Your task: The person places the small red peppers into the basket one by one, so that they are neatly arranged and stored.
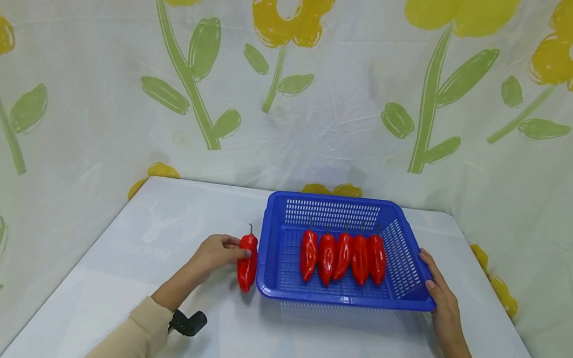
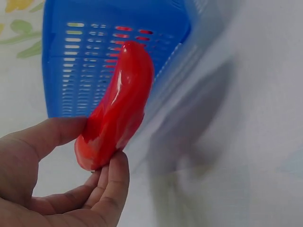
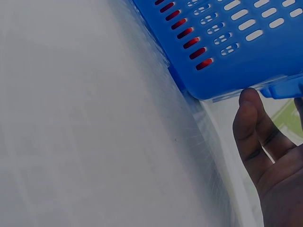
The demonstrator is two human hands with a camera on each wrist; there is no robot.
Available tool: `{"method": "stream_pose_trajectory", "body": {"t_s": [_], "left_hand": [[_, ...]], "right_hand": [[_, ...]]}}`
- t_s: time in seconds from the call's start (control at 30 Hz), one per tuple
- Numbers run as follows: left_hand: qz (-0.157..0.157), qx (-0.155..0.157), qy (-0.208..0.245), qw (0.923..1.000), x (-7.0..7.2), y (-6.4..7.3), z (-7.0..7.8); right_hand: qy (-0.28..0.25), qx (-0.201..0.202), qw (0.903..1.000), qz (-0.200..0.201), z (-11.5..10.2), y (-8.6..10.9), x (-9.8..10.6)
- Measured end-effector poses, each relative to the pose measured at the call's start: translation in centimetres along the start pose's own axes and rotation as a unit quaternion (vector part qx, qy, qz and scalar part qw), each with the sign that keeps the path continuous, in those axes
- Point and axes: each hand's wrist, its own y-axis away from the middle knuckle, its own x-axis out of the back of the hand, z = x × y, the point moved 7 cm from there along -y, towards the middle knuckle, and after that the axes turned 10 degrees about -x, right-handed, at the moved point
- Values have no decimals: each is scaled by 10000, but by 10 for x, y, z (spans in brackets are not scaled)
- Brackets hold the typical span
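Observation:
My left hand [image 1: 219, 255] pinches a red chili pepper [image 1: 247, 263] between thumb and fingers, just outside the left wall of a blue plastic basket [image 1: 343, 300]. The pepper hangs upright in the head view, its green stem on top. In the left wrist view, the held pepper [image 2: 124, 94] is in front of the basket's slotted wall [image 2: 71, 90]. Several more red peppers [image 1: 343, 256] lie side by side inside the basket, stems away from me. At the basket's right side, my right hand [image 1: 444, 303] holds the rim; its fingers [image 3: 246, 120] are against the edge.
Under the basket is a white table [image 1: 132, 246] with faint printed shapes. A pale curtain with flower prints [image 1: 328, 122] hangs behind the table and on both sides. Black wrist devices [image 1: 188, 323] show below each hand.

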Motion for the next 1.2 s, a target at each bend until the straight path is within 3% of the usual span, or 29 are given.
{"method": "stream_pose_trajectory", "body": {"t_s": [0.43, 0.83, 1.0, 1.2], "left_hand": [[-93, -20, 489, 9988, 16, 5, 7], [-123, -277, 892, 9956, 28, 7, 24], [-285, -469, 914, 9943, 26, 8, 38], [-501, -655, 898, 9925, 20, 6, 65]], "right_hand": [[39, 13, 10000, -14, 1, -1, 1], [-6, 99, 9999, 28, 1, -1, 3], [7, 17, 10000, 15, 1, -2, 2], [-21, -60, 10000, 42, 3, -2, 1]]}}
